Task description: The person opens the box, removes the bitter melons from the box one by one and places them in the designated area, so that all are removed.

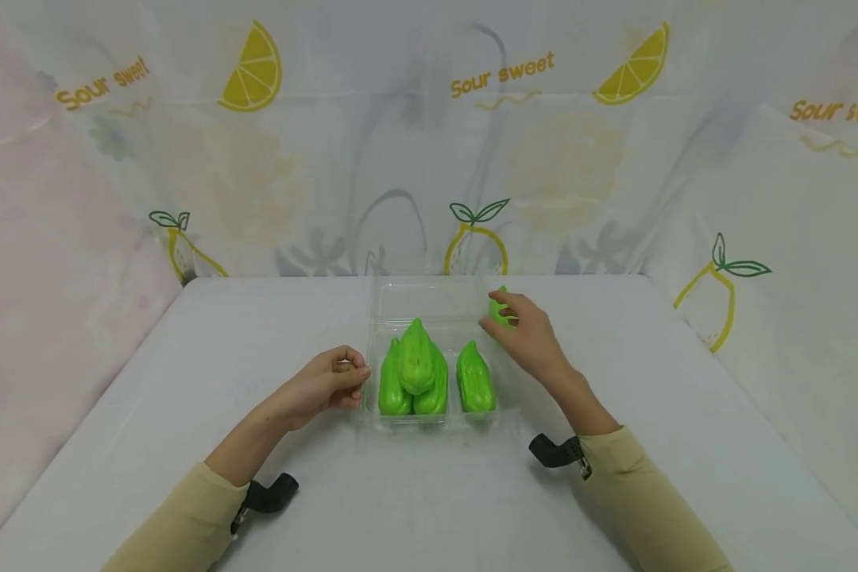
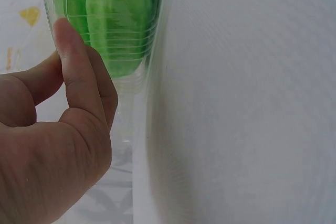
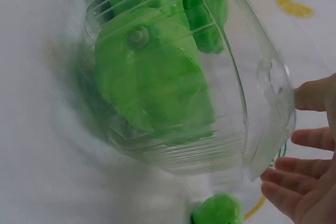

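A clear plastic clamshell box (image 1: 453,397) lies with its lid (image 1: 429,302) folded back. On its left side two green pepper-like vegetables (image 1: 395,389) lie beneath a third (image 1: 416,357); another (image 1: 476,381) is alone in the right compartment. My left hand (image 1: 329,384) pinches the box's left rim between thumb and fingers, also seen along the wall in the left wrist view. Beyond the box's right rim, my right hand (image 1: 527,327) has its fingers spread over one more green vegetable (image 1: 502,308) outside the box. In the right wrist view, the fingers appear beside the rim.
The box stands on a white-covered table (image 1: 429,508). Behind it hangs a pale curtain (image 1: 322,159) with lemon prints, and similar cloth flanks both sides. Black wrist mounts (image 1: 272,492) jut from both sleeves near the tabletop.
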The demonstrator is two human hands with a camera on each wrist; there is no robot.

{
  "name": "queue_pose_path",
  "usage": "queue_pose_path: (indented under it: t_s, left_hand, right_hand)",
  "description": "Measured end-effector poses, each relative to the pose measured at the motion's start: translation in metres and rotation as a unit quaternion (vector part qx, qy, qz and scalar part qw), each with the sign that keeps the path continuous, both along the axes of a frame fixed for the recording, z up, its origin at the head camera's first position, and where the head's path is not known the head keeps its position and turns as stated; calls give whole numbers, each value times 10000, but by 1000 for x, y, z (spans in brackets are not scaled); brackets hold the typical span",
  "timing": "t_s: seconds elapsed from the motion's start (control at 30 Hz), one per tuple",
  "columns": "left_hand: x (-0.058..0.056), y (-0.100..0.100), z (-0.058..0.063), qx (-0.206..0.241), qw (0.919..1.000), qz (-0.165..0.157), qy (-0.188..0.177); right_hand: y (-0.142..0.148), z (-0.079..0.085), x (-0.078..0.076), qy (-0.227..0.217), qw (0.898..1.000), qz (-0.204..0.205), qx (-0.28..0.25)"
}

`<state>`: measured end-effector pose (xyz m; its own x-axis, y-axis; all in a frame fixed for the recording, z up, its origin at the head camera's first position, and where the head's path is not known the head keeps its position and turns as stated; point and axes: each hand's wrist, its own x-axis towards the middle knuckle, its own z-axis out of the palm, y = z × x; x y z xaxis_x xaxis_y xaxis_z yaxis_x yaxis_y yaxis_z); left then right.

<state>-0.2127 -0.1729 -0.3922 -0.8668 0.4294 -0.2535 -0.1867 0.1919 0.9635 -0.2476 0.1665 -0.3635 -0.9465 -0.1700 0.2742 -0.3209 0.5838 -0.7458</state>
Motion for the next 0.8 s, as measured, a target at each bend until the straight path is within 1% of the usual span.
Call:
queue_pose_path:
  t_s: [0.17, 0.37, 0.57, 0.8]
  left_hand:
    - [0, 0, 0, 44, 10000, -20, 16]
    - [0, 0, -1, 70, 10000, -13, 25]
    - [0, 0, -1, 90, 9999, -73, 56]
    - [1, 0, 0, 79, 10000, -15, 18]
  right_hand:
    - [-4, 0, 3, -101, 9998, 133, 89]
    - [-10, -2, 6, -352, 9987, 348, 116]
    - [-18, -4, 12, -418, 9972, 589, 204]
    - [-32, -1, 22, -575, 9938, 953, 49]
